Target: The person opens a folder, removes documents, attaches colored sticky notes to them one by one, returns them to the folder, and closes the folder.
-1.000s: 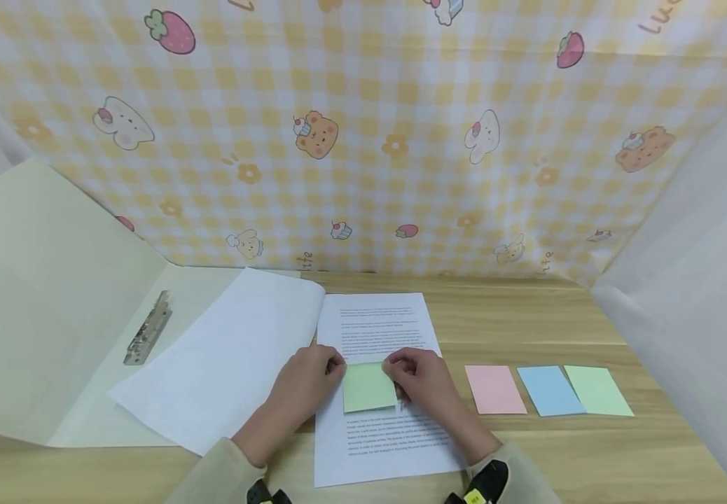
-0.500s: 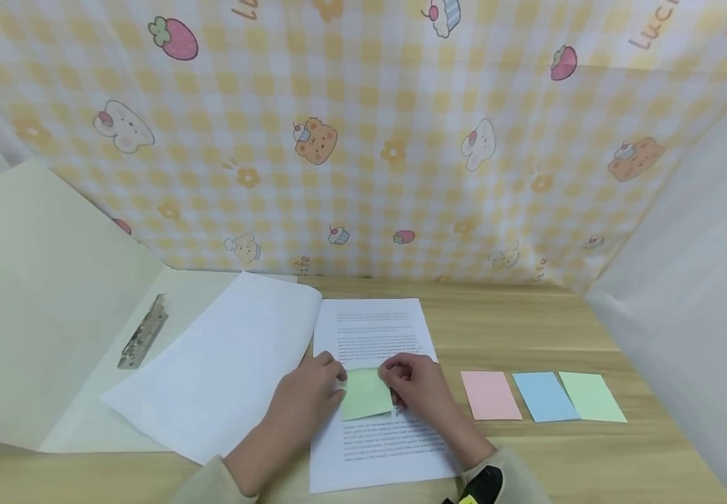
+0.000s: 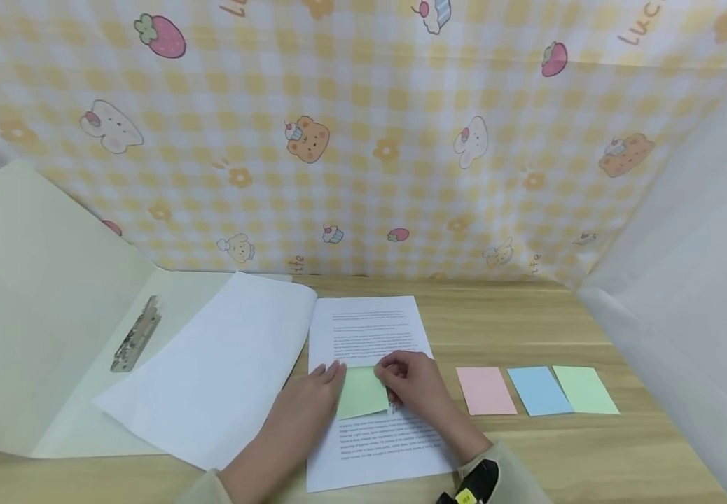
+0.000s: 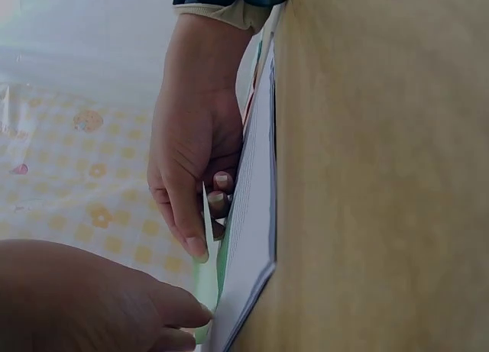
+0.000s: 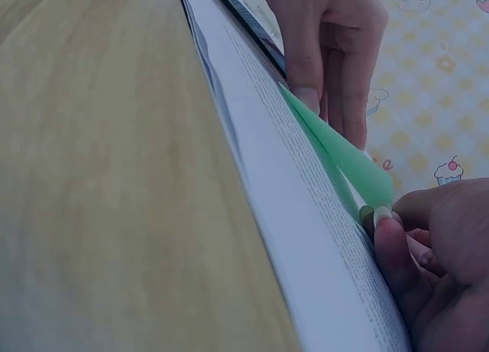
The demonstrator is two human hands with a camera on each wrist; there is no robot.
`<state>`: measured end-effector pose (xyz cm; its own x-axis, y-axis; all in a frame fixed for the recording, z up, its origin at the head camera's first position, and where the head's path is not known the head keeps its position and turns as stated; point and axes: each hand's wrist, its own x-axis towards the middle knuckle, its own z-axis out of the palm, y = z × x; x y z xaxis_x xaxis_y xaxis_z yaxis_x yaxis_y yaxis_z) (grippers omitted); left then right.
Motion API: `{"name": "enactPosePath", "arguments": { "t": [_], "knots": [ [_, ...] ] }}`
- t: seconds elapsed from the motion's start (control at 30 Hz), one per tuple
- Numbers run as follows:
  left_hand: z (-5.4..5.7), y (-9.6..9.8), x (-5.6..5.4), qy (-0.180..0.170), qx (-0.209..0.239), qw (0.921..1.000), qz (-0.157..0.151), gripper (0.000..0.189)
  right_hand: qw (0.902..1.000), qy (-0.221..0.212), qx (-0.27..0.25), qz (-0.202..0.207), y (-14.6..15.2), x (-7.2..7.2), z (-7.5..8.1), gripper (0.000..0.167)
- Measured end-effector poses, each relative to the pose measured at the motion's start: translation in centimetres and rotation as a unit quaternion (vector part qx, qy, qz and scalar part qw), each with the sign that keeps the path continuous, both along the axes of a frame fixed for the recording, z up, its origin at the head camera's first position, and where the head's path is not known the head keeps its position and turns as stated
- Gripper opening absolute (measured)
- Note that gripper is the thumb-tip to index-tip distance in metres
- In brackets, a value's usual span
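Observation:
A pale green sticky note lies across the middle of a printed paper stack. My left hand presses its left edge with extended fingers. Thumb and index finger of my right hand pinch the upper right corner. In the right wrist view that side of the green sticky note is raised off the page, while the left hand holds the other end down. The left wrist view also catches the right hand's thumb against the lifted paper.
Pink, blue and green notes lie on the wooden table at the right; blue and green touch. At left, an open folder with a metal clip lies under a turned-over white sheet.
My left hand has gone from pinching the note's upper left corner to pressing its left edge with straightened fingers. The right hand keeps its pinch. The head view has shifted slightly.

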<state>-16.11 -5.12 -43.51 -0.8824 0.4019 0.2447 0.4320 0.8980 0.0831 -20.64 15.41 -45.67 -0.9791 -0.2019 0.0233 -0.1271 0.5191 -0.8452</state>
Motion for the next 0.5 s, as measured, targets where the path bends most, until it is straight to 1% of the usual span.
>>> {"name": "enactPosePath", "arguments": {
  "t": [0.17,0.23,0.37,0.5],
  "knots": [
    [-0.26,-0.14,0.16,-0.001,-0.049,0.9988,-0.009,0.037,1.0,-0.001,0.006,0.004,-0.06,-0.01,0.2,0.011],
    [-0.28,-0.18,0.24,-0.013,-0.065,0.9978,-0.009,0.038,1.0,-0.003,0.007,0.004,-0.06,0.0,0.23,0.011],
    [-0.42,-0.32,0.29,-0.029,-0.076,0.9966,-0.012,0.041,1.0,-0.006,0.008,0.001,-0.01,-0.02,0.19,0.011],
    [-0.3,-0.48,0.31,-0.039,-0.061,0.9973,-0.016,0.042,0.9999,-0.009,0.007,0.002,-0.01,-0.01,0.29,0.012]
  ]
}}
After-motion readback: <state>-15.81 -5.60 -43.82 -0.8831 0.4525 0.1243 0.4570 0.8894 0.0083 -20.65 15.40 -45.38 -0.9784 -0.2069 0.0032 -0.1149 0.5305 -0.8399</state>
